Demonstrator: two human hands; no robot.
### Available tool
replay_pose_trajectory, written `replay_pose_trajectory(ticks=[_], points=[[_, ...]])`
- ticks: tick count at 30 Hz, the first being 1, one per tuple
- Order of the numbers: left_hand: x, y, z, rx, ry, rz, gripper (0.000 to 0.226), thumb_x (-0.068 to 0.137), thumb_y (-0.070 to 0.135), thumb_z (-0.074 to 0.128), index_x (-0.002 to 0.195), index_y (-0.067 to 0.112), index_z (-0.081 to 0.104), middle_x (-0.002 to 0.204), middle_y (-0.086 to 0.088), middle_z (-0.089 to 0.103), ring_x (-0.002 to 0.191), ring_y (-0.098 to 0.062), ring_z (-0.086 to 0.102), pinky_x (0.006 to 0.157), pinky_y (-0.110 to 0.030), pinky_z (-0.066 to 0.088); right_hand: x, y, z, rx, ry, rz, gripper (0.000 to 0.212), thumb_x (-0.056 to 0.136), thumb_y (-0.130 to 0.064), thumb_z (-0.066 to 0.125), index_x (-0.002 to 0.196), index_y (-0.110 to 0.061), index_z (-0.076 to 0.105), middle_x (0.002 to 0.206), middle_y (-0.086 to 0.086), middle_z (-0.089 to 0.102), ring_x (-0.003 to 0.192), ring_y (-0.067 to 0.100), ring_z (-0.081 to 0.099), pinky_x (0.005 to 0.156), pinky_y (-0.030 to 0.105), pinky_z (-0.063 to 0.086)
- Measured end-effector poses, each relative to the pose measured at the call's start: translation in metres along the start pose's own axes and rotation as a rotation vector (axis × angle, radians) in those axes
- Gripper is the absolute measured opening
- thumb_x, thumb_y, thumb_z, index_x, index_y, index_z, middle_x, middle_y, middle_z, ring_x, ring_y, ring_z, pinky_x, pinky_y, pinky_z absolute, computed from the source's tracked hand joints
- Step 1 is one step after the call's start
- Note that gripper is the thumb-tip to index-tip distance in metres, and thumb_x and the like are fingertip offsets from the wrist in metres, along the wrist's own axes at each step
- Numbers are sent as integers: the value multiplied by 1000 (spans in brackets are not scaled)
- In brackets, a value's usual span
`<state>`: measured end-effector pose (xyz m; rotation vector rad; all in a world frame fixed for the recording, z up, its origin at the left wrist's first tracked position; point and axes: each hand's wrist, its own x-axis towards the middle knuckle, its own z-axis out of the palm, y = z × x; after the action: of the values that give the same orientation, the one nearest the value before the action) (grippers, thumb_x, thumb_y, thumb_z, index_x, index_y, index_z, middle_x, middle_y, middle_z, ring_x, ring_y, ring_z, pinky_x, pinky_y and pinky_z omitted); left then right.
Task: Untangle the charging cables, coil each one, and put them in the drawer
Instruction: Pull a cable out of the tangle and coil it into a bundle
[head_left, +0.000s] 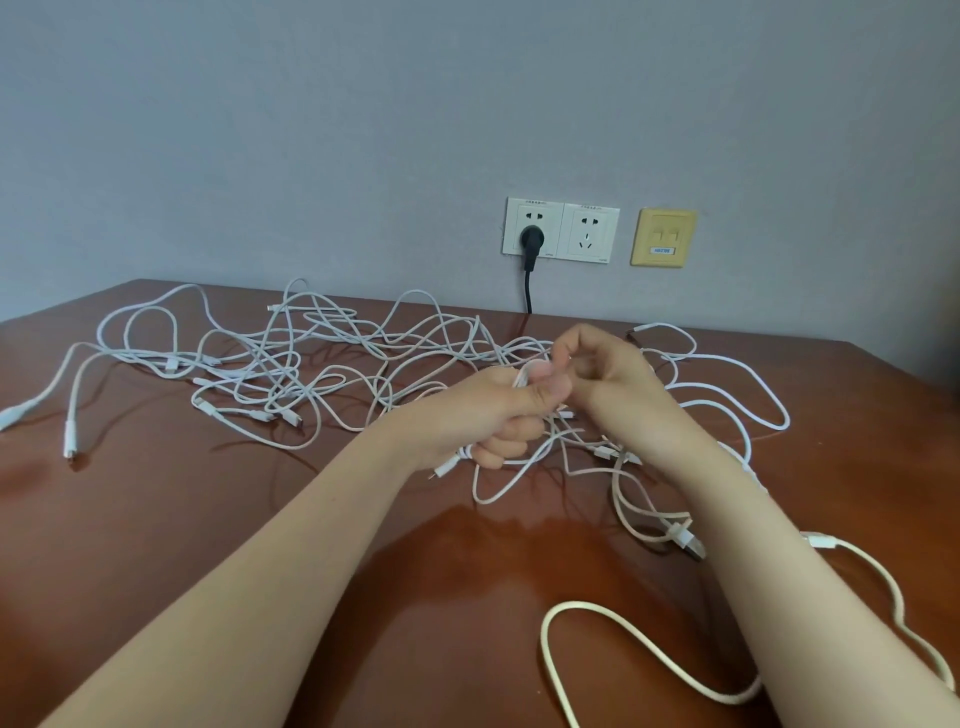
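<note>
Charging cables (332, 364) sprawl tangled around the hands (498, 410) (608, 379), both gripping strands

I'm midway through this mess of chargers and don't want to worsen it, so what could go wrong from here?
Your left hand and right hand hold a cable that seems to run on into the tangle; pulling hard could tighten the crossings. Loose connectors might snag in loops. The thick cable nearest you could get swept along as you work.
</note>
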<state>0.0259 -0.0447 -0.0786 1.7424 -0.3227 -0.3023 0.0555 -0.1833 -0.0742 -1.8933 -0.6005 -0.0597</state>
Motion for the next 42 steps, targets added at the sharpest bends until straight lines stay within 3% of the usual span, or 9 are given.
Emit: replay_pose_trajectory(ticks=[3, 6, 18, 23, 27, 32, 38, 42], points=[[2, -6, -4, -35, 4, 32, 37, 100, 31, 34, 69, 16, 50, 40, 9, 24, 33, -2, 16, 35, -12, 13, 2, -1, -5, 232, -4, 93, 24, 99, -10, 39, 77, -11, 48, 49, 6, 44, 33, 9, 30, 37, 16, 24], [6, -6, -2, -58, 104, 58, 38, 101, 29, 31, 70, 12, 44, 39, 8, 26, 31, -2, 17, 34, -11, 15, 2, -2, -2, 258, -25, 109, 24, 99, -8, 37, 79, -6, 49, 45, 6, 45, 31, 11, 31, 35, 16, 27], [12, -3, -13, -301, 562, 193, 35, 102, 25, 34, 68, 15, 35, 33, 9, 27, 26, -3, 19, 34, -9, 13, 4, 1, -4, -68, -5, 161, 38, 97, -30, 46, 65, -12, 57, 38, -2, 48, 34, 7, 42, 42, 17, 37], [12, -5, -14, -245, 518, 144, 34, 102, 27, 33, 70, 16, 36, 34, 9, 27, 27, -3, 19, 34, -11, 13, 0, 1, -2, -180, 40, 82, 35, 91, -41, 52, 65, -18, 59, 41, -6, 48, 38, 6, 40, 41, 14, 33], [13, -7, -10, -113, 463, 119, 34, 102, 27, 33, 70, 15, 34, 35, 10, 26, 28, -3, 19, 33, -10, 15, -2, -3, 2, -144, 32, -53, 24, 94, -21, 53, 74, -14, 62, 37, -15, 42, 36, 1, 37, 42, 10, 28], [13, -9, -3, -53, 391, 75, 35, 102, 27, 33, 71, 14, 40, 34, 10, 26, 27, -2, 19, 32, -9, 15, -1, -4, 4, -51, 114, -71, 25, 95, -15, 50, 72, -14, 58, 37, -13, 44, 34, 1, 36, 40, 9, 28], [13, -4, -5, -265, 455, 171, 32, 103, 25, 31, 88, 14, 56, 35, 9, 25, 28, -3, 18, 34, -9, 15, 1, -2, 0, 157, 15, 92, 32, 97, -26, 46, 72, -11, 57, 39, -2, 38, 30, 7, 26, 33, 14, 21], [13, -3, -10, -501, 488, 183, 30, 103, 26, 32, 86, 10, 50, 35, 8, 24, 28, -3, 17, 31, -10, 14, 0, -4, 0, 161, -93, 189, 42, 100, -33, 37, 73, -9, 59, 44, 2, 50, 33, 11, 40, 37, 16, 34]])
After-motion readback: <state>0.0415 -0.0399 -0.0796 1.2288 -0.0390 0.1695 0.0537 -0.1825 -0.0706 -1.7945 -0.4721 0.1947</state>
